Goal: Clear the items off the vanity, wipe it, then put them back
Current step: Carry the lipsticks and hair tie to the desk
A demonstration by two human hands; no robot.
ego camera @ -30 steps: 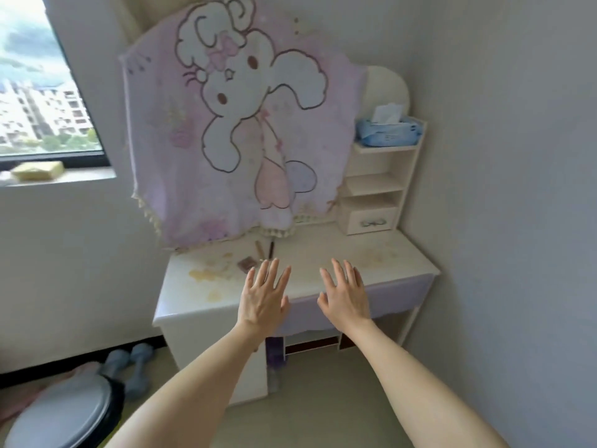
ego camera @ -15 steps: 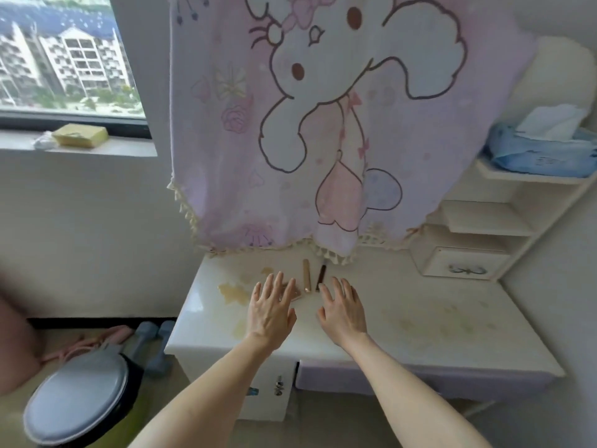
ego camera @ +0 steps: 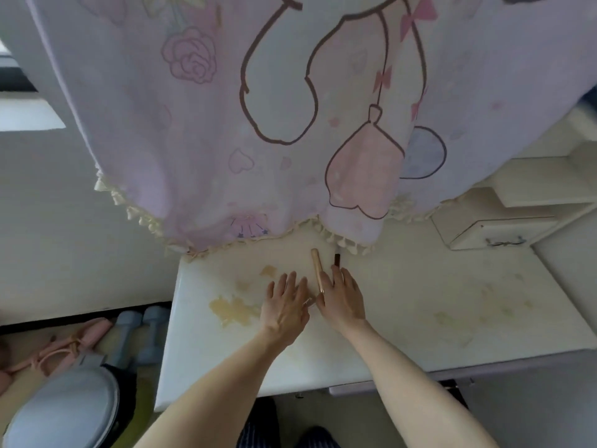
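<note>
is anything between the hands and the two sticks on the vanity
Nothing visible blocks them. The gold stick lies bare on the vanity top, just off the right hand. That hand's fingertips reach the dark stick. The left hand is beside them. The pink cloth hangs just behind, its fringe near the dark stick.

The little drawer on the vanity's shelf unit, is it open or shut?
Shut: the small drawer has its front flush with the shelf unit, with no gap showing around it.

Left grip (ego camera: 286, 307); right grip (ego camera: 342, 299); both flat, outstretched
</note>
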